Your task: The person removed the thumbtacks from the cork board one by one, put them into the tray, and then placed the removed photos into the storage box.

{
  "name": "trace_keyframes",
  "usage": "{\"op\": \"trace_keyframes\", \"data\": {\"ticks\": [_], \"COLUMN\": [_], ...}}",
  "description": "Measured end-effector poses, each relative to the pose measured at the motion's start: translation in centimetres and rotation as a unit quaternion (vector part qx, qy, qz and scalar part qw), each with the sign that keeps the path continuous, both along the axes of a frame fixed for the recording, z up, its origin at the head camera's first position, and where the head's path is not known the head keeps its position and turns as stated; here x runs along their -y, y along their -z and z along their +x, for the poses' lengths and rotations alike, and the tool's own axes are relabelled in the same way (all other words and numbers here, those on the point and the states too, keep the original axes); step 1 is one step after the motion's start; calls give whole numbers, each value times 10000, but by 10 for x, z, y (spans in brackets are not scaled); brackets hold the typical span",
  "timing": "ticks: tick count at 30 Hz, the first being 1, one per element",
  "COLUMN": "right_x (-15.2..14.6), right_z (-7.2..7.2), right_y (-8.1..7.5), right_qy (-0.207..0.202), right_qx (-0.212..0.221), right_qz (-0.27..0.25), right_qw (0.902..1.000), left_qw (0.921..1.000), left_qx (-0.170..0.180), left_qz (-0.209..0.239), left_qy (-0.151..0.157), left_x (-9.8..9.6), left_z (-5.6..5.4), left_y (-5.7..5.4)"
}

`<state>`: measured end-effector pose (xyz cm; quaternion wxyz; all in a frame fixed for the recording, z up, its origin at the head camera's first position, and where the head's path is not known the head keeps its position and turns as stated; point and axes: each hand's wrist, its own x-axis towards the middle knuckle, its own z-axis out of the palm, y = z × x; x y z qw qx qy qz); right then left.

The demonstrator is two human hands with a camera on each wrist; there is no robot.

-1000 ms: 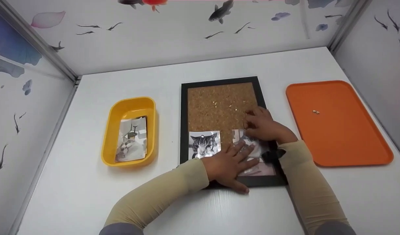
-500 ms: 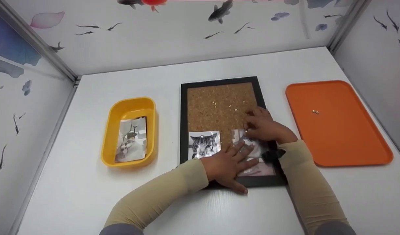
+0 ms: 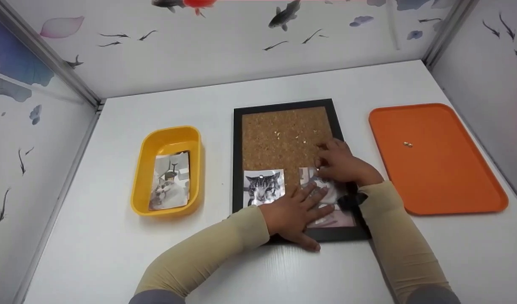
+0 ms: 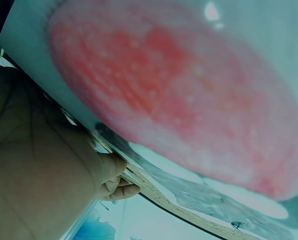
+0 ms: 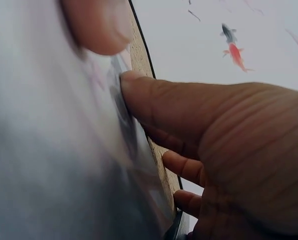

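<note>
My left hand lies flat with spread fingers across the lower part of a glossy photo, pressing it against the black-framed cork board. At the photo's top edge, my right hand has its fingers curled and seems to pinch a small shiny thumbtack; the fingers hide most of it. In the right wrist view the thumb touches the photo's surface. To the left, a cat photo is fixed to the cork with a tack near its top, its lower part behind my left hand.
A yellow bin with a small stack of photos stands left of the board. On the right lies an orange tray bearing small gold tacks. Gold specks dot the upper cork. Patterned walls enclose the white table.
Both hands stay in nearly the same place. A small shiny point by the right fingertips shows now and half a second ago, but not in the oldest frame.
</note>
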<state>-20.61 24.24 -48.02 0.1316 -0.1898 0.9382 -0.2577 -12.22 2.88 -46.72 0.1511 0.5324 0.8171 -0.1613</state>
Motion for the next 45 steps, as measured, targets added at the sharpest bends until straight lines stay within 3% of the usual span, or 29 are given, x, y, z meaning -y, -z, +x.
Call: {"op": "trace_keyframes", "data": {"ticks": [12, 45], "right_x": [1, 0], "right_z": [0, 1], "right_y": [-1, -1], "right_qy": [17, -182], "right_qx": [122, -139], "right_qz": [-3, 37], "right_qw": [9999, 9997], "left_qw": [10000, 9998], "left_qx": [24, 132], "left_qz": [40, 22], "left_qy": [-42, -152], "left_x": [0, -1], "left_z": [0, 1], "left_y": [0, -2]}}
